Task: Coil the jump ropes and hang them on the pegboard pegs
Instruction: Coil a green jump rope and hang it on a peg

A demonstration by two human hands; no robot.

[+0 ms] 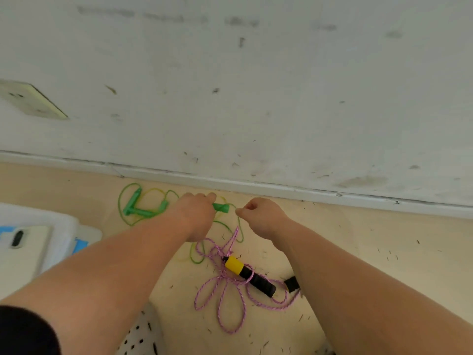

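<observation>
Head view shows my left hand curled round one green handle, whose free end pokes out just past my fingers toward my right hand. My right hand's fingertips are pressed together in a pinch on what looks like the thin green cord, close beside the handle's end. The cord is so fine there that I cannot be sure of the contact.

The rest of that cord lies loose on the floor, looping below my right fingertips and under my left wrist. More green handles lie in a tangle out beyond my left knuckles, near the wall. The pink rope sprawls nearer to me, between my forearms, with its yellow-and-black handle lying across it.

I judge the green cord to be light, limp, smooth plastic, so it will slip through a loose pinch and spring out of its loops. The handle is rigid and is the sure hold. The pink rope looks braided, softer and less slippery, but it crosses the green cord below my right wrist and may snag.
</observation>
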